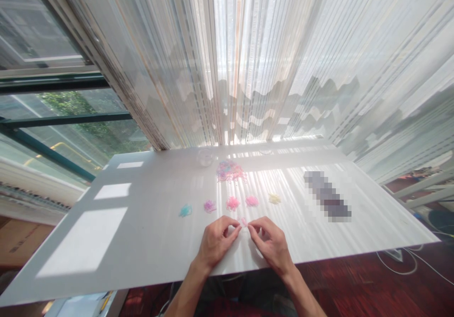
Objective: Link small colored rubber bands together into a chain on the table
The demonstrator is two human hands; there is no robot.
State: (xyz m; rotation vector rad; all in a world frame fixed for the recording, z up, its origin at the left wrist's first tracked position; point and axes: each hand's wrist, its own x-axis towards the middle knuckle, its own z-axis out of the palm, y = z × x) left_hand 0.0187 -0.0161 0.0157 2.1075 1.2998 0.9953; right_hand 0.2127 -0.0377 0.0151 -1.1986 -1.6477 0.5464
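Observation:
On the white table, a few pale pink loops (pixel 243 222), resembling small rubber bands, lie between my two hands' fingertips. My left hand (pixel 217 242) pinches thumb and index finger together at their left side. From the right, my right hand (pixel 271 241) makes a similar pinch, its tips close to the left ones. Whatever is in either pinch is too small to make out. Just beyond the hands runs a row of little piles: teal (pixel 185 210), purple (pixel 209 206), coral pink (pixel 232 203), pink (pixel 251 200) and pale yellow (pixel 274 198). Behind them sits a larger mixed-colour pile (pixel 231 171).
A clear round container (pixel 205 157) stands near the table's (pixel 149 241) back edge. At the right lies a dark pixelated object (pixel 328 198). Striped sheer curtains (pixel 234 61) hang behind, with a window (pixel 71 113) on the left. White cables (pixel 400 269) trail over the floor at right.

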